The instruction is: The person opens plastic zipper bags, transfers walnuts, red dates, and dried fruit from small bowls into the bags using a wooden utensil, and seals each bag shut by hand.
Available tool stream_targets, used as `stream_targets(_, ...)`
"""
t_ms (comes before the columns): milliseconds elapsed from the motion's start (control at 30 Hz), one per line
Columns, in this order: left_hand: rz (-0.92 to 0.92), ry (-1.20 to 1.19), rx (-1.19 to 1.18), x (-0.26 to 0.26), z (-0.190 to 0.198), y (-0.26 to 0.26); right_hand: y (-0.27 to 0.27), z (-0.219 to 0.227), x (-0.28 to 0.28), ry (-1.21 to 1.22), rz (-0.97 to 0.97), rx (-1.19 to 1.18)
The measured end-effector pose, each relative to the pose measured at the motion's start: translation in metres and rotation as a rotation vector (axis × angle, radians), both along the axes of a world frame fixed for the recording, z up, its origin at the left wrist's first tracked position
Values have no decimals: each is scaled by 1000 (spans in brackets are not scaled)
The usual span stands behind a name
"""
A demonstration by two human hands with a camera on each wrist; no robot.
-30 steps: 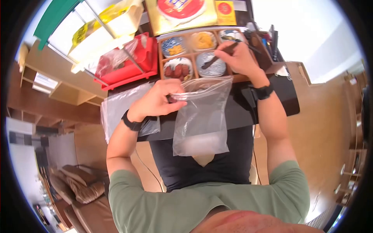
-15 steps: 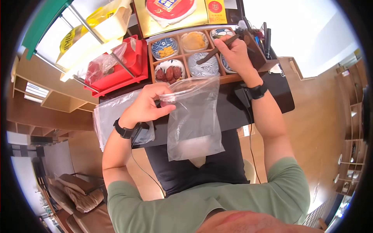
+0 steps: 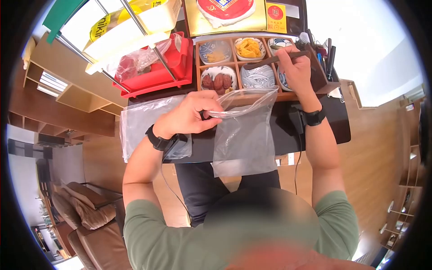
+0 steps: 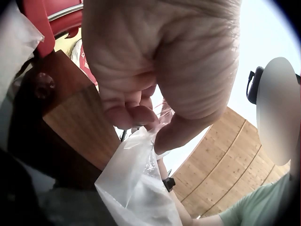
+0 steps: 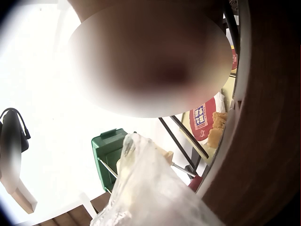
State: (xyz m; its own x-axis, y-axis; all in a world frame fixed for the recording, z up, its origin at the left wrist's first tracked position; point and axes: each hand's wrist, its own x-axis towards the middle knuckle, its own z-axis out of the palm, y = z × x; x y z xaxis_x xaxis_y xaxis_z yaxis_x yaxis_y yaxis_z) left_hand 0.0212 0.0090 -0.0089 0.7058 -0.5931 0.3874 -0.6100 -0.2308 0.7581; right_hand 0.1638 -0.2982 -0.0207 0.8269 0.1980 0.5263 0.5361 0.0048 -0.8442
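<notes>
Red bin (image 3: 183, 67) stands leftmost on the dark tabletop (image 3: 288, 130), with a stack of flat plastic bags (image 3: 146, 119) at its six o'clock. At three o'clock from the stack, the left hand (image 3: 194, 114) pinches one corner of a clear zip bag (image 3: 245, 139) between thumb and fingers; the bag hangs toward four o'clock, its lips parted and its mouth running from eight to two.

Beyond that mouth, at twelve o'clock, sits the divided wooden tray (image 3: 288, 96): red dates (image 3: 218, 82) in the near left bowl, orange pieces (image 3: 249, 47) in the far middle one, a wave-patterned bowl (image 3: 258, 79) nearer.

Dark tongs (image 3: 265, 62) cross over the tray, long axis close to nine-to-three, tips at nine o'clock from the right hand (image 3: 294, 72), which grips them. The key relation is that the bag's mouth lies at six o'clock from those tips, with the left hand nearer to the mouth. The right wrist view shows two prongs standing apart; whether the tips hold anything, I cannot tell. Pens (image 3: 331, 58) stand farthest right.
</notes>
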Motion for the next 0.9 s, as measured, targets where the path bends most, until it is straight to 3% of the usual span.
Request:
stream_targets(67, 46, 132, 52, -2, 3, 1, 2, 2, -7, 36, 64, 10)
stream_targets(133, 31, 57, 54, 0, 6, 1, 5, 7, -12, 147, 172, 74)
stream_targets(367, 28, 22, 2, 2, 3, -1, -1, -7, 9, 77, -185, 9)
stream_targets(467, 75, 61, 26, 3, 3, -1, 2, -9, 11, 50, -174, 39)
stream_targets(533, 97, 71, 55, -5, 1, 3, 3, -5, 4, 170, -149, 1)
stream_targets(700, 142, 89, 34, -3, 4, -3, 2, -8, 6, 80, -183, -30)
stream_targets(900, 61, 77, 79, 1, 1, 4, 2, -9, 7, -2, -139, -6)
